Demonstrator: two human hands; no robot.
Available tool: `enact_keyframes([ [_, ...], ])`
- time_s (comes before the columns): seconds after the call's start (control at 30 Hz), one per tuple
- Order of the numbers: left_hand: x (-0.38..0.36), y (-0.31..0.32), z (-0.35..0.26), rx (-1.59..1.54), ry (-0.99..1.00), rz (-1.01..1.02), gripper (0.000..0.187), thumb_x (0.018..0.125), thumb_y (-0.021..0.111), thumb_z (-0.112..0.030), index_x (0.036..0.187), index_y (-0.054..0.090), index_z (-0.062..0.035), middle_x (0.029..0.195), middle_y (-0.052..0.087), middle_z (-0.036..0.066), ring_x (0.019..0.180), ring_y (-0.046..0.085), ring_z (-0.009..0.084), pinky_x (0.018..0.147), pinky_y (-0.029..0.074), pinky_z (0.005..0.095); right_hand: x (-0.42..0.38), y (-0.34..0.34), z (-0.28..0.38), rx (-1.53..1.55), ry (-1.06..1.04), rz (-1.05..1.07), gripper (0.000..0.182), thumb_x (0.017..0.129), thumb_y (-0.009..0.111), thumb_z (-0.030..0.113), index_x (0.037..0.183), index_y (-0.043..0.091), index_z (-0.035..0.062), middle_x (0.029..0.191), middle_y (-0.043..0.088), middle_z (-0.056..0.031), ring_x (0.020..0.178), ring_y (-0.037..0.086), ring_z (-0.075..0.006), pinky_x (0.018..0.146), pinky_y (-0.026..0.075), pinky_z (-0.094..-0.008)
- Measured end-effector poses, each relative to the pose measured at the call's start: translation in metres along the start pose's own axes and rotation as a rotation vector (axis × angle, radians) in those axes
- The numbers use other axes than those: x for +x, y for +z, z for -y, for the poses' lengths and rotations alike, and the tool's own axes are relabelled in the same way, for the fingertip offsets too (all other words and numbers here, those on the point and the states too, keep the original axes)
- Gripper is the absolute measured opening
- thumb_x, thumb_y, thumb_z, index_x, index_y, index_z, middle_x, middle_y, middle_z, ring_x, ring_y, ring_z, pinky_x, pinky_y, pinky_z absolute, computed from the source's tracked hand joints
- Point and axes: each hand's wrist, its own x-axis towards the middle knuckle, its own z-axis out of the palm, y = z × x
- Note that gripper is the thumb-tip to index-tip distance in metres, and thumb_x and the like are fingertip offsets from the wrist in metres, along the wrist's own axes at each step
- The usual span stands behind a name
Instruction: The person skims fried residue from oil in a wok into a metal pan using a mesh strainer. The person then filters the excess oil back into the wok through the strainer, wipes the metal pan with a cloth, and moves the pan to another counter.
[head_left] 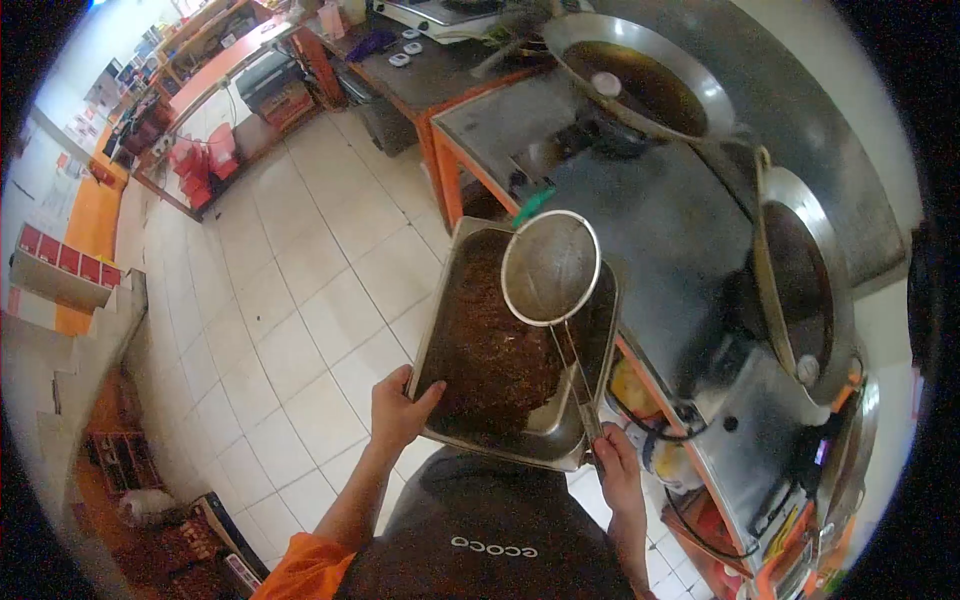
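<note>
A deep rectangular metal tray (560, 412) is held in front of my dark apron, with a dark brown crumbly mass (485, 350) spread over its bottom. My left hand (400, 408) grips the tray's left rim, thumb over the edge. Across the tray's right side lies a round mesh strainer (551, 268), its mesh end near the far rim. My right hand (620, 462) is closed around the strainer's handle at the tray's near right corner. Whether those fingers also support the tray is hidden.
A steel counter (670, 230) runs along the right, its near edge beside the tray. A large wok of dark liquid (645, 85) sits at the back, another wok (800, 270) at the right. Tiled floor (310, 300) stretches left; red containers (205, 160) stand farther off.
</note>
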Motion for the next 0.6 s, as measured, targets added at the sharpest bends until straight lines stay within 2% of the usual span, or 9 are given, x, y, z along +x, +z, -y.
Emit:
enact_keyframes([
  [0.07, 0.053, -0.025, 0.018, -0.081, 0.008, -0.046, 0.027, 0.077, 0.073, -0.021, 0.083, 0.061, 0.0021, 0.07, 0.062, 0.007, 0.059, 0.054, 0.0117, 0.054, 0.045, 0.0298, 0.059, 0.039, 0.008, 0.006, -0.042, 0.038, 0.013, 0.095, 0.048, 0.015, 0.092, 0.052, 0.0027, 0.079, 0.048, 0.0024, 0.073, 0.04, -0.0079, 0.064, 0.036, -0.0227],
  [0.13, 0.098, -0.05, 0.006, -0.101, 0.016, -0.088, 0.027, 0.077, 0.073, -0.021, 0.084, 0.061, 0.0028, 0.07, 0.062, 0.006, 0.06, 0.055, 0.0118, 0.055, 0.045, 0.0294, 0.113, 0.068, 0.031, 0.023, -0.002, 0.088, 0.01, 0.095, 0.048, 0.012, 0.095, 0.052, 0.0031, 0.083, 0.048, 0.0015, 0.076, 0.041, -0.0088, 0.066, 0.037, -0.0243],
  [0.2, 0.15, -0.075, 0.011, -0.102, -0.02, -0.13, 0.026, 0.078, 0.071, -0.019, 0.083, 0.061, 0.0037, 0.067, 0.061, 0.007, 0.059, 0.054, 0.0109, 0.054, 0.044, 0.0283, 0.18, 0.087, 0.02, 0.008, 0.026, 0.18, 0.011, 0.095, 0.048, 0.015, 0.093, 0.051, 0.0045, 0.081, 0.045, 0.0047, 0.076, 0.04, -0.0051, 0.069, 0.034, -0.0207],
  [0.23, 0.182, -0.088, 0.006, -0.107, -0.021, -0.15, 0.025, 0.079, 0.071, -0.019, 0.082, 0.061, 0.0042, 0.065, 0.061, 0.008, 0.058, 0.053, 0.0105, 0.053, 0.043, 0.0277, 0.21, 0.104, 0.039, -0.081, -0.011, 0.186, 0.011, 0.095, 0.046, 0.015, 0.095, 0.051, 0.0043, 0.081, 0.046, 0.0043, 0.075, 0.041, -0.0053, 0.069, 0.036, -0.0213],
  [0.37, 0.327, -0.157, -0.03, -0.037, 0.092, -0.218, 0.024, 0.078, 0.071, -0.018, 0.083, 0.061, 0.004, 0.066, 0.062, 0.008, 0.058, 0.054, 0.0118, 0.054, 0.044, 0.0285, 0.361, 0.189, 0.068, -0.024, 0.023, 0.136, 0.016, 0.095, 0.048, 0.017, 0.101, 0.051, 0.0024, 0.086, 0.049, 0.0026, 0.077, 0.044, -0.0067, 0.068, 0.039, -0.0228],
  [0.47, 0.441, -0.189, -0.013, -0.101, 0.043, -0.133, 0.025, 0.078, 0.071, -0.018, 0.084, 0.062, 0.0037, 0.066, 0.062, 0.007, 0.057, 0.055, 0.0124, 0.054, 0.044, 0.0286, 0.451, 0.234, 0.092, -0.046, -0.008, 0.148, 0.018, 0.095, 0.049, 0.019, 0.099, 0.051, 0.0018, 0.085, 0.049, -0.0002, 0.078, 0.045, -0.0092, 0.069, 0.04, -0.0248],
  [0.5, 0.477, -0.201, -0.027, 0.059, 0.085, -0.125, 0.023, 0.078, 0.07, -0.017, 0.084, 0.062, 0.0035, 0.065, 0.062, 0.008, 0.057, 0.055, 0.0124, 0.053, 0.044, 0.0289, 0.48, 0.25, 0.097, -0.067, -0.045, 0.131, 0.019, 0.095, 0.047, 0.02, 0.096, 0.05, 0.0015, 0.083, 0.049, -0.0024, 0.077, 0.045, -0.0114, 0.069, 0.04, -0.027],
  [0.53, 0.518, -0.208, -0.035, 0.048, 0.101, -0.104, 0.024, 0.077, 0.071, -0.018, 0.082, 0.062, 0.0034, 0.064, 0.062, 0.008, 0.057, 0.055, 0.0124, 0.053, 0.044, 0.029, 0.507, 0.267, 0.106, -0.085, -0.076, 0.112, 0.02, 0.095, 0.046, 0.021, 0.093, 0.049, 0.0013, 0.081, 0.049, -0.0047, 0.076, 0.045, -0.0137, 0.069, 0.04, -0.0292],
  [0.6, 0.59, -0.218, -0.047, 0.029, 0.131, -0.046, 0.025, 0.076, 0.072, -0.019, 0.079, 0.061, 0.003, 0.063, 0.061, 0.01, 0.057, 0.056, 0.0123, 0.053, 0.044, 0.0294, 0.55, 0.291, 0.116, -0.14, -0.016, -0.007, 0.024, 0.095, 0.049, 0.022, 0.103, 0.052, 0.0003, 0.089, 0.052, -0.0043, 0.081, 0.048, -0.0128, 0.075, 0.041, -0.0267],
])
